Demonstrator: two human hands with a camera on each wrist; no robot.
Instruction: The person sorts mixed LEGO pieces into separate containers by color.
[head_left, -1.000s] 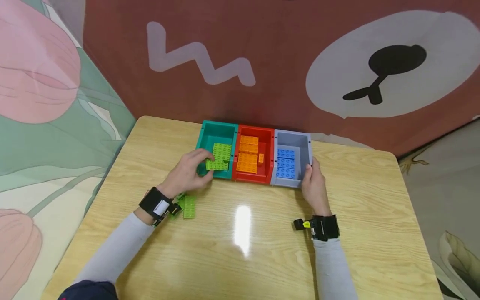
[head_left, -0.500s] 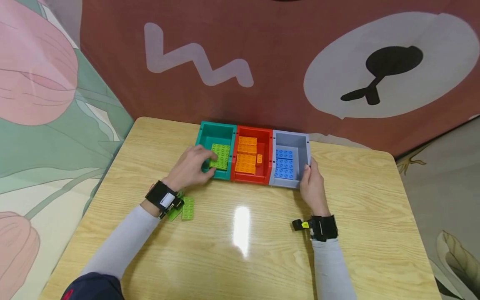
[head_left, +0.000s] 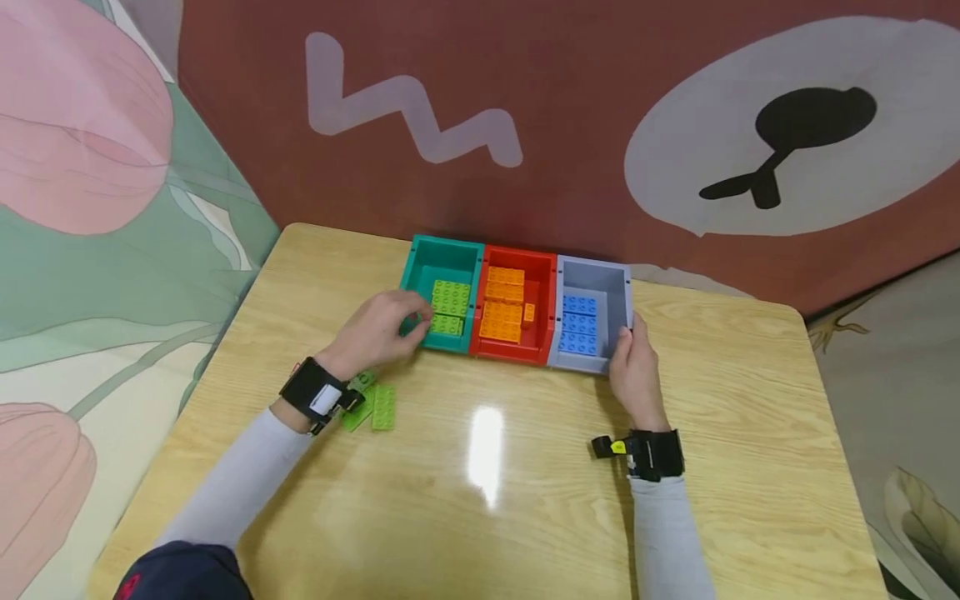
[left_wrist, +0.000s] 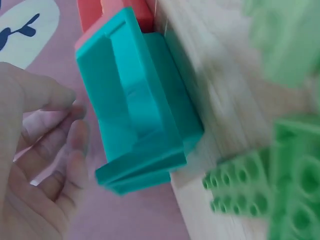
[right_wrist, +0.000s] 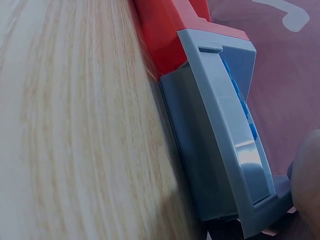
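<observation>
My left hand (head_left: 375, 332) is at the left front edge of the teal bin (head_left: 447, 262). Its fingers and thumb bend loosely toward each other, and the left wrist view shows nothing between them. Several lime-green toy building bricks (head_left: 451, 298) lie studs up inside that bin. On the right, my right hand (head_left: 637, 375) grips the side wall of the grey-blue bin (head_left: 610, 296), thumb at the rim. Blue bricks (head_left: 579, 323) form a block inside. Loose green bricks (head_left: 383, 407) sit on the table under my left wrist, partly hidden by it.
Between the two bins stands a red bin (head_left: 538, 287) with orange bricks (head_left: 502, 321), one of them small. All three bins join in a row near the back edge of the wooden table (head_left: 555, 500). A brown patterned wall (head_left: 555, 192) rises right behind.
My left hand has let go of a green brick, which now lies with the others in the teal bin, and has drawn back left. My right hand keeps its grip on the grey-blue bin.
</observation>
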